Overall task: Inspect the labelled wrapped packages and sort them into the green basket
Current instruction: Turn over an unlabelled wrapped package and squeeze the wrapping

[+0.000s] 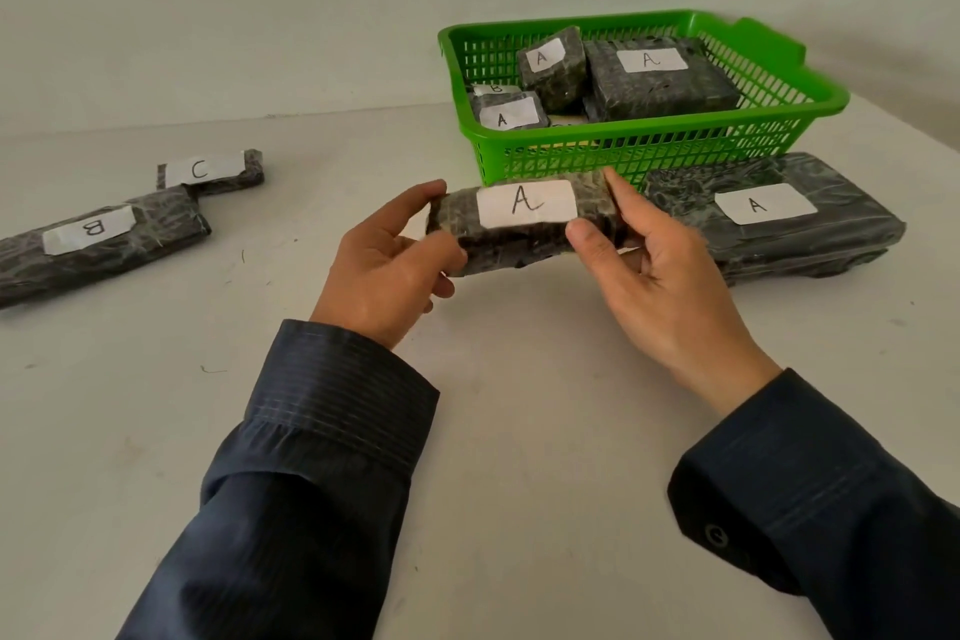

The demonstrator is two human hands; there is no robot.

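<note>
A package [524,224] with a white label marked A is held low over the table [519,379], just in front of the basket [675,148], label turned up toward the camera. Its left end is pinched by the left hand [384,270], with the forefinger over the far edge and the thumb on the near side. Its right end is pinched the same way by the right hand [660,265], whose thumb is pressed beside the label. Both wrists are covered by dark sleeves [337,405].

The green basket is set at the far right of the table. Inside it a small A pack [553,68] is propped at a tilt against a wide A pack [660,78]. A third A pack [511,112] is laid in the front left corner, and a B label [496,88] is partly hidden behind it.

A long A pack [779,224] is laid on the table against the basket's front right, just beside the right hand. Well apart on the left, a B pack [98,244] and a C pack [213,172] are laid touching at their ends.
</note>
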